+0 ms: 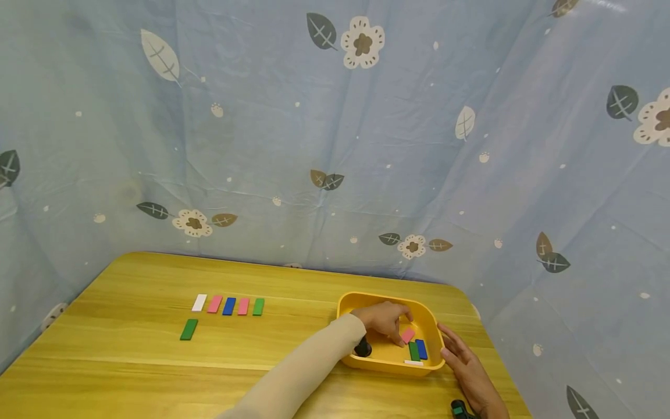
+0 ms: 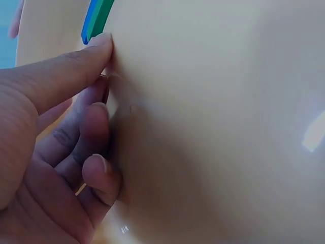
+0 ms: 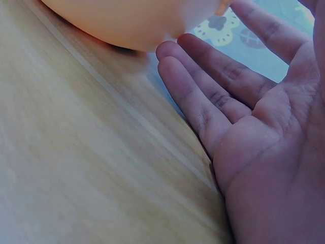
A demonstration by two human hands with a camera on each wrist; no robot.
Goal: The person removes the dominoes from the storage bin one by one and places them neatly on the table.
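Inside a yellow plastic bin (image 1: pixel 384 366) at the table's right side, my left hand (image 1: pixel 384 319) reaches down with thumb and forefinger spread. A pink tile (image 1: pixel 408 336) lies by their tips; the left wrist view does not clearly show it. Nearby in the bin are a green tile (image 1: pixel 414 351), a blue tile (image 1: pixel 421 349) and a white tile (image 1: pixel 413 363). In the left wrist view, the thumb tip is close to the green tile (image 2: pixel 100 19), and the other fingers bend loosely. My right hand (image 1: pixel 469 369) touches the bin's right side, its fingers extended.
On the wooden table (image 1: pixel 131 372), a row of tiles runs at left: white (image 1: pixel 199 302), pink (image 1: pixel 215 304), blue (image 1: pixel 229 306), pink (image 1: pixel 243 306) and green (image 1: pixel 259 306). Another green tile (image 1: pixel 189 329) lies in front. A patterned curtain (image 1: pixel 272 145) hangs behind.
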